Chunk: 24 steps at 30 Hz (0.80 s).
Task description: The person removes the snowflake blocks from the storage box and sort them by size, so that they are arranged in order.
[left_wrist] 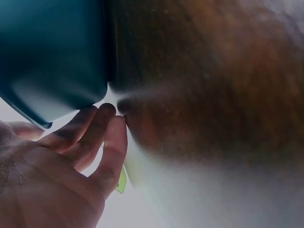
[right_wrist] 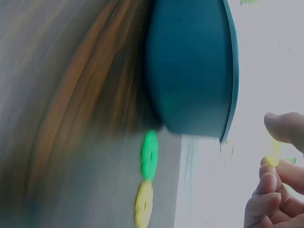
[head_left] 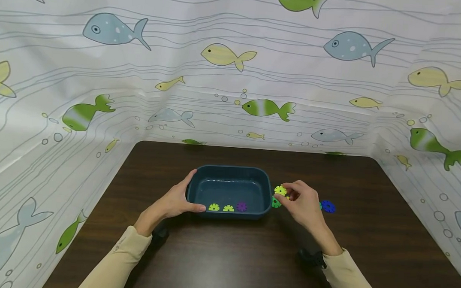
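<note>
A dark blue plastic tub [head_left: 231, 215] stands on the table. My left hand [head_left: 175, 199] holds its left end, thumb over the front rim and fingers along the side; in the left wrist view the fingertips [left_wrist: 108, 110] meet the tub's wall. Inside lie two yellow notched discs [head_left: 214, 207] and a purple notched disc [head_left: 241, 206]. Just right of the tub, my right hand [head_left: 303, 203] pinches another yellow notched disc [head_left: 280, 190] between thumb and fingers, raised above the table. Beneath it a green notched disc [head_left: 276, 202] lies beside the tub, touching a yellow one [right_wrist: 144, 204].
To the right of my right hand lies a blue notched disc [head_left: 328, 206], with a teal one [head_left: 320, 205] partly hidden behind the hand. A white fish-print sheet [head_left: 233, 84] surrounds the dark wooden table [head_left: 225, 255] at the back and sides.
</note>
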### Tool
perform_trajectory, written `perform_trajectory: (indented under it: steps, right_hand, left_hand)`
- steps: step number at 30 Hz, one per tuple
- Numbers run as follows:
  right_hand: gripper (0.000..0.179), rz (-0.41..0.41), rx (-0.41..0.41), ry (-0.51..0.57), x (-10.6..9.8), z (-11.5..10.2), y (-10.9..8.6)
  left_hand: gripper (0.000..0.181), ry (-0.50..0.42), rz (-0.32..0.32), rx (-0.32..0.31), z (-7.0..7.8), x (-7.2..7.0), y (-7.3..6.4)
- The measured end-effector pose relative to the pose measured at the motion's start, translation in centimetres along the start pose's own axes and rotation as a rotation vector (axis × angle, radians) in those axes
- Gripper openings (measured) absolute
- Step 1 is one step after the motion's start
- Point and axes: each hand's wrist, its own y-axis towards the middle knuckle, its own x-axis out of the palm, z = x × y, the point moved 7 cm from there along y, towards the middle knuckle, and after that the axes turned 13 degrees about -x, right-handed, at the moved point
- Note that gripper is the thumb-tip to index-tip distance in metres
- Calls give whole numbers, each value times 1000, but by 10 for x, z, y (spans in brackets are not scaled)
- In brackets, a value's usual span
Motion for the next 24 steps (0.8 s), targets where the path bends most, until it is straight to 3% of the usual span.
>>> perform_trajectory:
  steps: [8,16,24]
  right_hand:
    - [28,48,17,-113,-37,32,-17]
    - [31,64,99,-213,-68,69,-38]
    - [35,8,154,-255,-83,110,-55]
  left_hand:
    - [136,14,0,0,1,2,1]
    - [134,1,-8,-1,2,4,2]
    - [136,2,-15,6,1,2,0]
